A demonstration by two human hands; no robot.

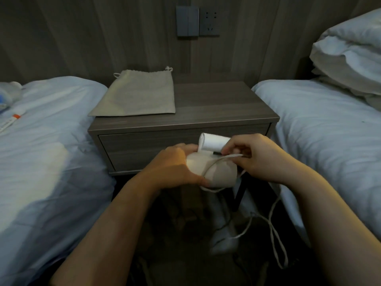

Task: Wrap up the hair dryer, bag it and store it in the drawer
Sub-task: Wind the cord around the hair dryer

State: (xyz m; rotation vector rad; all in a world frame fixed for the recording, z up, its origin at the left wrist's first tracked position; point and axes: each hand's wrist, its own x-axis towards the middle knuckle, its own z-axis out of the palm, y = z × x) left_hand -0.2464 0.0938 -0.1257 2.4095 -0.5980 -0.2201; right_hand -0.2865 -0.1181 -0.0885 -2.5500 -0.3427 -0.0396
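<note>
Two hands at frame centre. Left hand (175, 164) wrapped around white hair dryer (212, 170) body; right hand (253, 157) pinches its cord (228, 156) across the top. Cord slack trails to lower right. Grey drawstring bag (136, 96) flat on counter (216, 106), upper centre. Drawer (144, 147) shut behind the hands.

2 beds (47, 129), pillows (350, 58), wall socket (209, 22)

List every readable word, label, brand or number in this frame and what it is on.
None can be read.
Tube with an orange band on the left bed: dark print, too small and blurred.
Hair dryer, drawstring bag, wall switch and socket: no visible text.
</note>
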